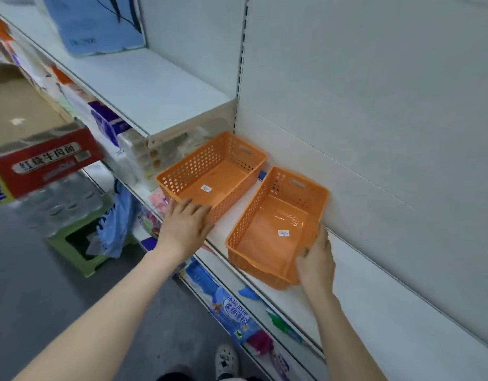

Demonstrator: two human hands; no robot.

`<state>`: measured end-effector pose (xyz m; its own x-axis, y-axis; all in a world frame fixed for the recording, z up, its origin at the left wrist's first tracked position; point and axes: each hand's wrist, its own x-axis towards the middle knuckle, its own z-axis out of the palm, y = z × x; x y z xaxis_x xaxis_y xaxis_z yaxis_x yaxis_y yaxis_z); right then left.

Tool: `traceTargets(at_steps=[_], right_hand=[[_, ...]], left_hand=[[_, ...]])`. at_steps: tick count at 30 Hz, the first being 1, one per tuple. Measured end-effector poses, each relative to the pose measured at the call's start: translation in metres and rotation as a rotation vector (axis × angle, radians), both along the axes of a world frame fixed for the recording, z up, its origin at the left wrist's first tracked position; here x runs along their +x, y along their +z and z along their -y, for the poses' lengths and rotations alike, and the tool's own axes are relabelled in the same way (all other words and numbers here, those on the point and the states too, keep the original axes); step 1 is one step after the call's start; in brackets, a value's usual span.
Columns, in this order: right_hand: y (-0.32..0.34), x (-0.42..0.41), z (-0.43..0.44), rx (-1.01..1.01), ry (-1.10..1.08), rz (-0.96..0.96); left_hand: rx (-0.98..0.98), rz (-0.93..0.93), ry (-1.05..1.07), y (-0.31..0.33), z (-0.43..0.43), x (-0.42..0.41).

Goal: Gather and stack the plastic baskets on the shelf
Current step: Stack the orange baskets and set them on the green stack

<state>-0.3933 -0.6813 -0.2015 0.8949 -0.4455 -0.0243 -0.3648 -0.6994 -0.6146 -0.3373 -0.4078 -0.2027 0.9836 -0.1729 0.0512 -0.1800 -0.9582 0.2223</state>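
Two orange perforated baskets sit side by side, apart, on the white shelf [265, 287], each empty save a small sticker on its floor; the left basket [212, 174] lies nearer the shelf's upright, the right basket [275, 229] just beside it against the back panel. The left hand [186, 225] lies palm down over the left basket's near corner, fingers spread, grip not closed. The right hand [317, 259] grips the right basket's near corner, thumb inside the rim, fingers outside.
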Motion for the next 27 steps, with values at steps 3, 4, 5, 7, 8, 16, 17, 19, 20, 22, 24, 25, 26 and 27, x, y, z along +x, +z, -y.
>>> traceTargets(at_steps=[3,4,5,7,8,16,17,19,20,22,24,25,26,27], right_hand=[[0.004,0.002,0.011,-0.055,-0.019,-0.120],[0.007,0.003,0.014,-0.069,-0.040,-0.135],[0.011,0.002,0.018,-0.082,-0.065,-0.139],[0.021,-0.002,0.026,-0.084,-0.108,-0.147],[0.029,-0.005,0.029,-0.066,-0.130,-0.148],[0.089,-0.029,0.027,-0.055,-0.259,0.069],[0.097,-0.031,0.022,-0.066,-0.269,0.108],[0.113,-0.030,0.010,-0.072,-0.302,0.205],[0.119,-0.027,0.003,-0.064,-0.321,0.252],[0.121,-0.013,-0.012,-0.008,-0.327,0.337],[0.116,0.007,-0.031,0.083,-0.307,0.379],[0.112,0.018,-0.041,0.123,-0.287,0.386],[0.107,0.028,-0.050,0.150,-0.265,0.371],[0.102,0.037,-0.059,0.164,-0.239,0.342]], left_hand=[[-0.027,0.103,-0.087,-0.013,0.002,0.008],[-0.071,0.125,-0.121,-0.018,0.003,0.010],[-0.120,0.146,-0.153,-0.020,0.006,0.010],[-0.189,0.171,-0.219,-0.022,0.013,0.005],[-0.201,0.151,-0.255,-0.022,0.016,0.001],[-0.440,0.172,-0.572,-0.004,0.023,-0.023],[-0.476,0.218,-0.499,0.003,0.014,-0.018],[-0.477,0.234,-0.278,0.014,-0.006,0.001],[-0.448,0.154,-0.171,0.016,-0.015,0.014],[-0.438,-0.125,-0.040,0.020,-0.028,0.033],[-0.524,-0.376,-0.009,0.022,-0.033,0.042],[-0.582,-0.448,0.001,0.023,-0.034,0.042],[-0.627,-0.480,0.012,0.023,-0.036,0.042],[-0.649,-0.486,0.018,0.022,-0.039,0.043]])
